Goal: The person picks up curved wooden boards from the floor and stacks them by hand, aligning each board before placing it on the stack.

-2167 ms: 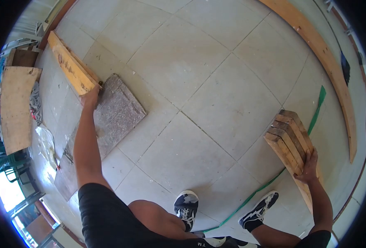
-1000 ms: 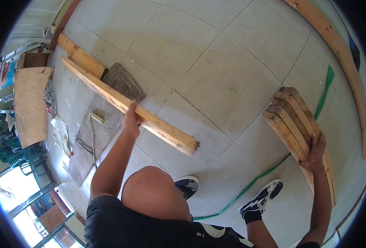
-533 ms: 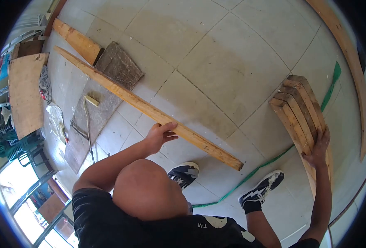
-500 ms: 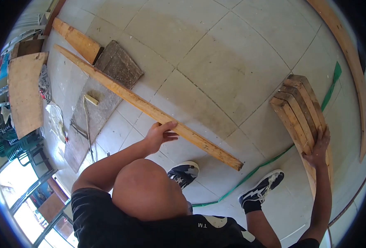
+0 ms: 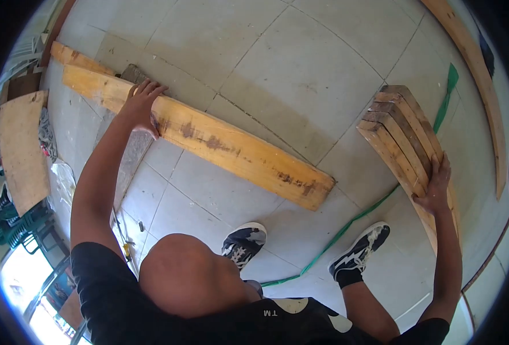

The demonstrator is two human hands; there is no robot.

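A long wooden plank [image 5: 226, 144] lies with its broad, stained face up, running from upper left toward the middle. My left hand [image 5: 140, 108] rests across the plank toward its far left part, fingers spread over its upper edge and thumb at the lower edge. On the right stands a stack of several curved wooden boards [image 5: 401, 135] set side by side. My right hand [image 5: 436, 187] lies over the near part of that stack, thumb on one side and fingers on the other, gripping it.
A green strap [image 5: 346, 227] runs over the tiled floor [image 5: 317, 69] and under the stack. Another wooden board [image 5: 79, 57] and a dark slab [image 5: 134, 73] lie at upper left. A curved board [image 5: 478, 69] is at far right, a plywood panel [image 5: 23, 149] at far left.
The long plank has turned from its narrow edge onto its broad face. My left hand has moved up and left along it. My right hand stays on the stack.
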